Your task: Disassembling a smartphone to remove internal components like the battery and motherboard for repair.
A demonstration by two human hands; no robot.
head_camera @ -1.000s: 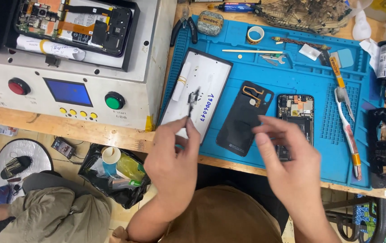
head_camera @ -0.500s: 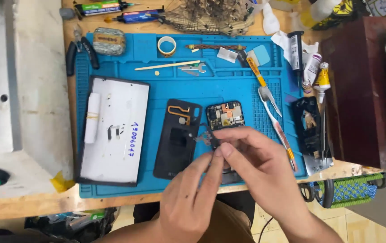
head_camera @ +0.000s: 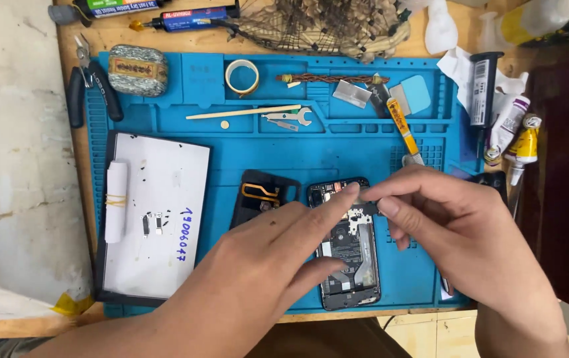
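An opened phone body (head_camera: 350, 255) with its insides showing lies on the blue work mat (head_camera: 311, 149). My left hand (head_camera: 258, 265) reaches across it, forefinger tip at the phone's upper part. My right hand (head_camera: 456, 232) comes from the right, thumb and forefinger pinched on a small dark part (head_camera: 366, 197) above the phone's top. Both fingertips meet there. A black back cover (head_camera: 261, 195) with an orange flex lies just left of the phone, partly hidden by my left hand.
A white tray (head_camera: 158, 219) with tiny screws and a paper roll lies at the left. Pliers (head_camera: 89, 79), a tape ring (head_camera: 241, 76), a wooden stick (head_camera: 244, 113), a yellow-handled tool (head_camera: 400, 126) and glue tubes (head_camera: 513, 129) lie around the mat. A netted bundle (head_camera: 324, 26) sits at the back.
The view has swung right, away from the machine at the left. Both hands moved from the tray and back cover onto the opened phone's top end.
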